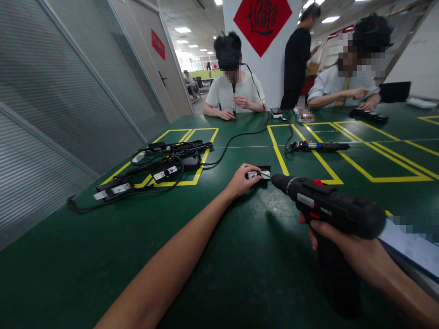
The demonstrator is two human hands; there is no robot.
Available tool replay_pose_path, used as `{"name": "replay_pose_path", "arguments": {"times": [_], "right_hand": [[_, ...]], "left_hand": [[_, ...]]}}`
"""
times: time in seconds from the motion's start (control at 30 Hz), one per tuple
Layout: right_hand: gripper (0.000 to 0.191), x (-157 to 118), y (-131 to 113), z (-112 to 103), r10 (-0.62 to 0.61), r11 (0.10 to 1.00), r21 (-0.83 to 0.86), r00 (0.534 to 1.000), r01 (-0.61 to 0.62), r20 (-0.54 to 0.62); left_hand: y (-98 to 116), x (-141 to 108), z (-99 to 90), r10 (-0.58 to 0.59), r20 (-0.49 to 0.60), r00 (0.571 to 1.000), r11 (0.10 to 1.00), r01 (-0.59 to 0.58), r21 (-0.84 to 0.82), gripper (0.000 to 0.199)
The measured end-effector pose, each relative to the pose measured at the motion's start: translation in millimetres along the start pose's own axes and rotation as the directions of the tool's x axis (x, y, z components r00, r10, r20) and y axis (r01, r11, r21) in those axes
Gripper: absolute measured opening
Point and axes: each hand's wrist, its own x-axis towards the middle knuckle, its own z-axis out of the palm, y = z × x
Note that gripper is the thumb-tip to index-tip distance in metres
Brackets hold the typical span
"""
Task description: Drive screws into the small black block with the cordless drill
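Note:
My right hand (329, 235) is wrapped round the grip of a black cordless drill (329, 205) with red accents. Its chuck points left, and the thin bit reaches a small black part with a white label (265, 172). Against that part's left side, my left hand (244, 180) curls its fingers over the label and grips it on the green table (212, 256). Whether the bit tip sits in a screw cannot be made out.
Black power strips with cables (164, 169) lie on the left. A pen-shaped electric screwdriver (318, 146) rests beyond the drill. Yellow tape rectangles (279, 151) mark the table. Two seated people work opposite. A clipboard-like board (411, 242) lies at the right edge.

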Motion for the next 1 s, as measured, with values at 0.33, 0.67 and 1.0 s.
{"name": "replay_pose_path", "arguments": {"times": [0.33, 0.67, 1.0], "right_hand": [[0.018, 4.1, 2.8, -0.2, 0.044, 0.999, -0.002, 0.999, -0.044, 0.012], [0.018, 3.3, 0.8, 2.0, 0.051, 0.999, 0.007, 0.999, -0.051, -0.01], [0.013, 4.4, -0.9, 5.3, 0.07, 0.995, 0.068, 0.997, -0.068, -0.031]], "left_hand": [[-2.2, 0.4, 1.0, -0.026, 0.018, 0.999, 0.999, 0.027, -0.03, 0.029], [-2.7, 0.5, 1.1, -0.013, 0.022, 1.0, 0.999, 0.013, -0.029, 0.028], [-0.6, 0.1, -0.5, -0.043, 0.028, 0.999, 0.999, 0.044, -0.013, 0.027]]}}
